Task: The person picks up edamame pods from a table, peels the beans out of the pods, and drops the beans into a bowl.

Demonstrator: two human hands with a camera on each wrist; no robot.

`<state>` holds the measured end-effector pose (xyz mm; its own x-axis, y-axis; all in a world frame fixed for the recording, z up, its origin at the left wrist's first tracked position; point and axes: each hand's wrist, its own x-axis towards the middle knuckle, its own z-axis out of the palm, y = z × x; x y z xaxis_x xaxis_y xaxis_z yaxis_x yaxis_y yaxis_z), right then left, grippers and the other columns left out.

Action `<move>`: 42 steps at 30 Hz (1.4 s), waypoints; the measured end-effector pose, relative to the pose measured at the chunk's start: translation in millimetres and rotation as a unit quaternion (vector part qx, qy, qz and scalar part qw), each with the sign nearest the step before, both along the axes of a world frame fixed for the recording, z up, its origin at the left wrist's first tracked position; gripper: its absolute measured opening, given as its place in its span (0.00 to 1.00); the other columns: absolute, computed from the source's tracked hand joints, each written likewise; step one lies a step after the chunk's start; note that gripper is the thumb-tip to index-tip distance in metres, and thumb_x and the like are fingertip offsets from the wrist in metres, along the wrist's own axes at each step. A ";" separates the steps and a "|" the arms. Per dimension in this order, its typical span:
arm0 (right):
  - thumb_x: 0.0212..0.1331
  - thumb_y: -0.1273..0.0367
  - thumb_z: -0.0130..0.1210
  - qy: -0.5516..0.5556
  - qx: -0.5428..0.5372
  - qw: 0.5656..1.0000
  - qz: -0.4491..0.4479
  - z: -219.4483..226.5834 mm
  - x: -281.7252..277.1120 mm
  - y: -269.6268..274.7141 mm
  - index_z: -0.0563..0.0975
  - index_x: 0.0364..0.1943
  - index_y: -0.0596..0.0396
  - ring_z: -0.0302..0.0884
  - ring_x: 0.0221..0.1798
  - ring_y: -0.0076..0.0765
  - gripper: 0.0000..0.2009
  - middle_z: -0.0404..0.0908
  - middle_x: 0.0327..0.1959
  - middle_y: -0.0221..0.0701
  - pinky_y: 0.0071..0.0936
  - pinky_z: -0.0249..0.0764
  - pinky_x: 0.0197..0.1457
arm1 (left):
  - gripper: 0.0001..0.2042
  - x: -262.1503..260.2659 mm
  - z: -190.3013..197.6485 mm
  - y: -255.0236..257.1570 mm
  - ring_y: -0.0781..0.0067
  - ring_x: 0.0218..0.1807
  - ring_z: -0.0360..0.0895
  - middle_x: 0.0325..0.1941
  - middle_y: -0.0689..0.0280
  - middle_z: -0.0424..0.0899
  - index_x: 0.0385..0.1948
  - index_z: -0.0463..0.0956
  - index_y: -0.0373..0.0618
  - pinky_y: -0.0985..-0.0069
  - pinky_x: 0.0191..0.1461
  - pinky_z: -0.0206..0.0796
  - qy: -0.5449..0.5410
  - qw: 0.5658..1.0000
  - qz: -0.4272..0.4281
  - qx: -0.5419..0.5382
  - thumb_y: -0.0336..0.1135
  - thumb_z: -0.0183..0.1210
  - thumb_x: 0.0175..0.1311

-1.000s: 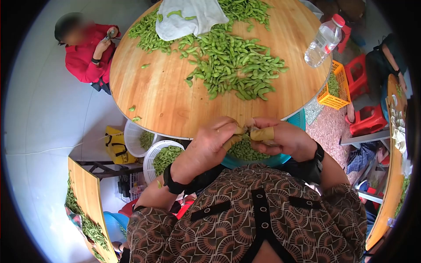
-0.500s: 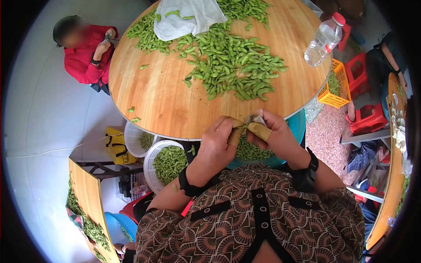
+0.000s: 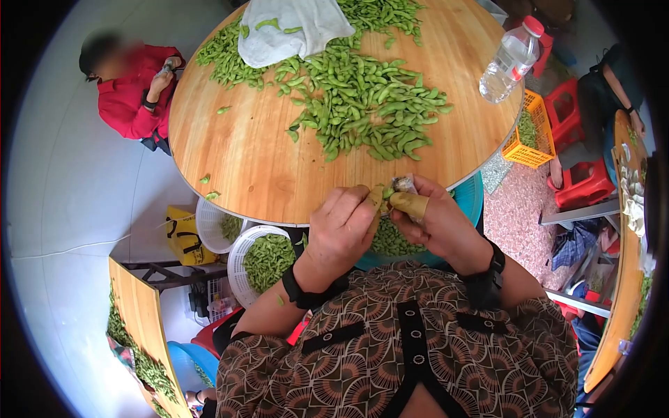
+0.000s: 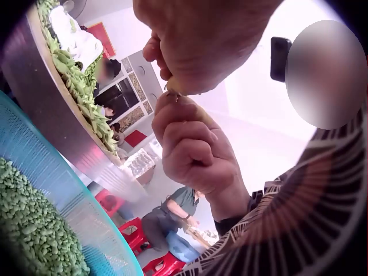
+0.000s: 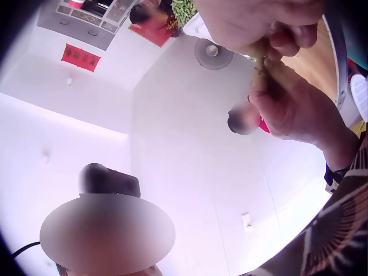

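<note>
Over the table's near edge, both hands meet at a small green edamame pod. My left hand pinches it from the left, fingers bent and tips covered in yellowish wraps. My right hand grips from the other side, its wrapped thumb lying toward the pod and a forefinger with a worn, pale covering behind it. Below them is a teal basin holding shelled green beans. In the left wrist view the fingertips of the two hands touch, hiding most of the pod.
A heap of pods lies on the round wooden table, partly under a white cloth. A water bottle stands at right. White baskets hold greens at lower left. A person in red sits at left.
My right hand has turned so its thumb lies on top, and its forefinger has risen behind the pod. The left hand's fingers have come more upright. More of the pod shows between them.
</note>
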<state>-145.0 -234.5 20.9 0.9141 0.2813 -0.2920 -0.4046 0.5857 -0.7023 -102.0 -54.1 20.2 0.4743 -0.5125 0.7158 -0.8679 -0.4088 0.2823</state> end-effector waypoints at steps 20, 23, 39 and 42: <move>0.63 0.72 0.51 -0.004 -0.077 0.996 -0.039 1.7 3.2 10.5 0.74 0.37 0.55 0.64 0.19 0.16 0.03 0.75 0.24 0.26 0.15 0.54 0.18 | 0.06 -11.9 -3.5 -5.4 0.75 0.28 0.79 0.33 0.62 0.82 0.35 0.76 0.38 0.78 0.30 0.72 0.253 0.957 -0.002 -0.143 0.20 0.62 0.57; 0.62 0.73 0.51 -0.030 -0.164 0.985 -0.048 -1.3 2.4 9.2 0.74 0.38 0.56 0.66 0.21 0.17 0.03 0.75 0.25 0.26 0.16 0.58 0.21 | 0.04 -8.5 2.2 0.0 0.82 0.28 0.77 0.31 0.67 0.82 0.35 0.76 0.37 0.82 0.30 0.70 0.579 0.784 -0.065 -0.215 0.21 0.60 0.60; 0.62 0.71 0.56 -0.150 -0.274 0.949 -0.039 -3.7 -1.0 7.9 0.77 0.40 0.59 0.71 0.22 0.20 0.07 0.76 0.26 0.28 0.17 0.66 0.25 | 0.07 -12.6 -0.6 -0.4 0.65 0.28 0.78 0.30 0.60 0.79 0.32 0.76 0.39 0.76 0.29 0.69 0.196 0.978 -0.018 -0.068 0.20 0.62 0.52; 0.63 0.69 0.55 -0.047 -0.142 0.981 0.127 -0.1 5.8 -7.5 0.75 0.36 0.56 0.63 0.18 0.15 0.05 0.73 0.22 0.25 0.16 0.56 0.19 | 0.07 -14.1 7.1 15.8 0.62 0.30 0.78 0.31 0.59 0.79 0.31 0.76 0.40 0.74 0.31 0.70 0.274 0.958 -0.089 -0.017 0.21 0.62 0.52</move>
